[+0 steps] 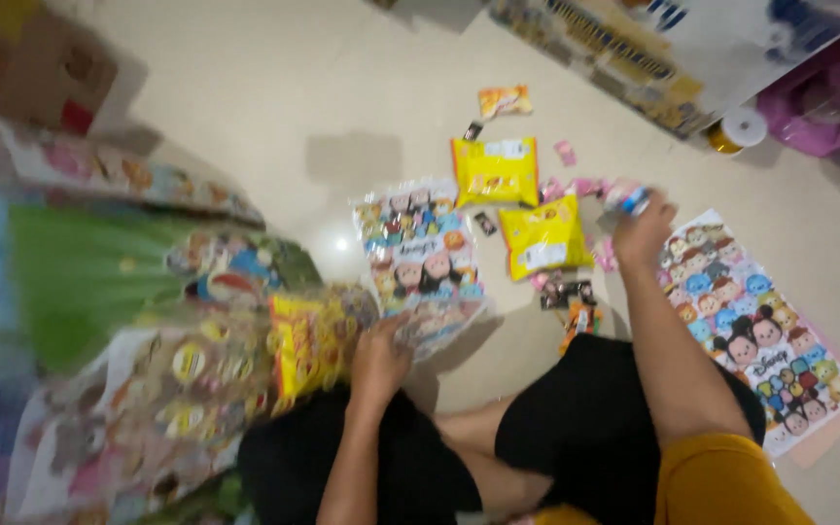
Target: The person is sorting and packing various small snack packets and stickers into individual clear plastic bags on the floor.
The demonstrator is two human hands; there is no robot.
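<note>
I sit cross-legged on a pale floor. My left hand (378, 362) grips the edge of a clear cartoon-printed plastic bag (439, 316) near my knee, beside a yellow snack packet (305, 342). My right hand (642, 226) reaches forward and is closed around a small blue-and-white wrapped item (629, 198). Two yellow snack bags (495, 170) (543, 236) lie on the floor just left of that hand. The whole view is motion-blurred.
A cartoon-printed sheet (418, 238) lies ahead, and another (760, 331) lies to the right. Small pink packets (576, 187) and an orange packet (505, 100) are scattered on the floor. A pile of printed bags (148, 389) sits at left. A large box (653, 49) and a tape roll (736, 128) stand beyond.
</note>
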